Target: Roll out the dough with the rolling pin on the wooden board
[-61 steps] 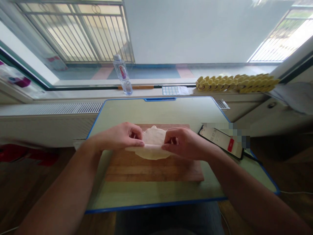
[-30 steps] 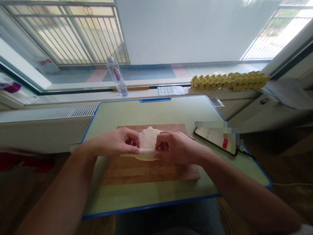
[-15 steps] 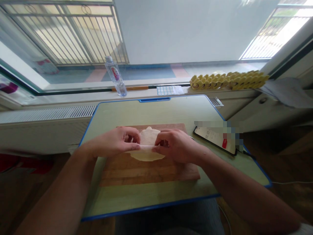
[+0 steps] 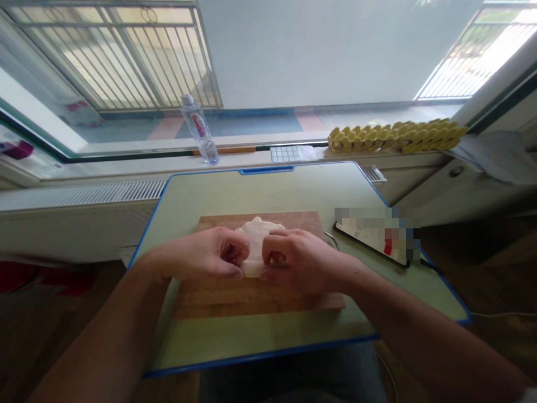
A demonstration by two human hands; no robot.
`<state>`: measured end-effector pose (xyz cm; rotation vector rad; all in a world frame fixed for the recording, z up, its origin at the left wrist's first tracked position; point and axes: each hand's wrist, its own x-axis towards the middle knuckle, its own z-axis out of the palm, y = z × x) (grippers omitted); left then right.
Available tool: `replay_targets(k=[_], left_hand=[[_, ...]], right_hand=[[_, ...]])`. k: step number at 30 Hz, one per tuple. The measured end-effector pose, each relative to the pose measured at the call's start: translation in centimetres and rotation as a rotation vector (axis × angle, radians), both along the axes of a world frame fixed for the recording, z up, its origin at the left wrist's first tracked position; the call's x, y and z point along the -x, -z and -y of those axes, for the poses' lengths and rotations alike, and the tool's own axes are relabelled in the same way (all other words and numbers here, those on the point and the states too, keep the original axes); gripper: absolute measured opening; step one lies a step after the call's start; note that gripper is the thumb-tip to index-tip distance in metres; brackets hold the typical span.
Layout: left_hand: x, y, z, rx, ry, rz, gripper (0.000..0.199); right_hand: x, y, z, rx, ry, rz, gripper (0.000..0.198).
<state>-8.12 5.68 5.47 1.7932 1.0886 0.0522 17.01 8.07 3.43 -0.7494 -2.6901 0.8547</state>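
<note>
A flat, pale sheet of dough [image 4: 259, 242] with an uneven far edge lies on the wooden cutting board [image 4: 235, 302]. My left hand [image 4: 216, 254] is curled at its left side, thumb and fingertips closed on the dough's near edge. At the right side, my right hand [image 4: 293, 254] pinches the same edge between thumb and bent fingers. Between the two thumbs the edge looks like a thick, rolled or folded band. A narrow greyish strip shows inside the right hand's curl; what it is I cannot make out.
The board rests on a pale green table [image 4: 260, 193] with blue edging. A phone [image 4: 371, 240] lies to the right, near a curved metal handle [image 4: 333, 239]. On the windowsill stand a clear bottle [image 4: 201, 131] and yellow egg trays [image 4: 394, 137].
Both hands have moved slightly toward me with the dough's near edge. The flap of dough that lay in front of the thumbs no longer shows, and more of the far part is visible.
</note>
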Motion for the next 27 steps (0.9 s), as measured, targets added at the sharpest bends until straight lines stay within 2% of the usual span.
replay_targets(k=[5,11,22,27], left_hand=[[0.5,0.3,-0.4,-0.047,-0.084,0.035,0.026],[0.8,0.6,-0.6,-0.092,-0.093,0.063,0.031],[0.8,0.9,-0.6,-0.066,-0.044,0.047,0.027],[0.2,0.4,0.0,-0.098,-0.039,-0.016,0.020]], right_hand=[[-0.1,0.1,-0.6,0.122,0.120,-0.005,0.011],[-0.1,0.6,-0.8,0.164,0.154,-0.006,0.009],[0.4,0.0,0.5,0.166,0.094,0.019,0.014],[0.6,0.0,1.0,0.093,0.028,0.011,0.016]])
